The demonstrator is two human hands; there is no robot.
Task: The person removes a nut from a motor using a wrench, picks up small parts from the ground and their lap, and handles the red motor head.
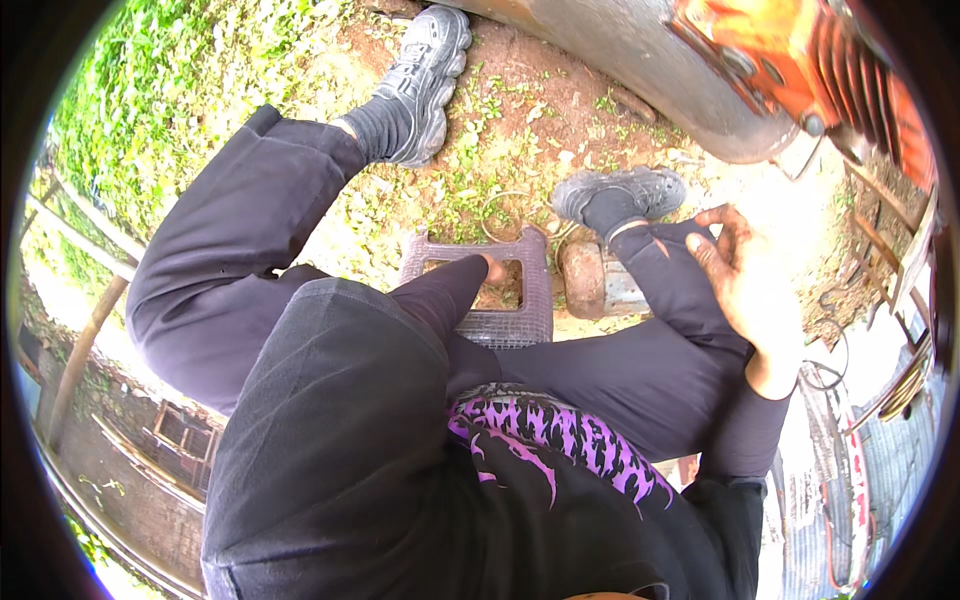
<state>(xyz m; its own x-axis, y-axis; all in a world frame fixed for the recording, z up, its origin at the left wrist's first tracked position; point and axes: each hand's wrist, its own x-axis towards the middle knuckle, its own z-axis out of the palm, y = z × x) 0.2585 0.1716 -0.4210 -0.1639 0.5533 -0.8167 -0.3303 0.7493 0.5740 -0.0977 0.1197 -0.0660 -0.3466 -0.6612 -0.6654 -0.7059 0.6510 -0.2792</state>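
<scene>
My right hand [740, 270] is at the lower right trouser leg [665, 285], just above the grey shoe [640, 190]. Its thumb and fingers pinch the dark cloth near the hem. My left arm reaches forward in a black sleeve, and only a small part of my left hand [494, 270] shows past the cuff. Its fingers are hidden, over the opening of a purplish-grey plastic stool [537, 290] with a woven pattern. Between the stool and my right leg lies a worn, rusty-brown rounded block [585, 275].
A large grey metal body [640, 75] runs across the far right, with an orange finned machine part [850, 80] on it. My left shoe [430, 80] rests on dirt and grass. Wooden poles [85, 350] stand at left; corrugated sheets [810, 540] and coiled wire [905, 390] are at right.
</scene>
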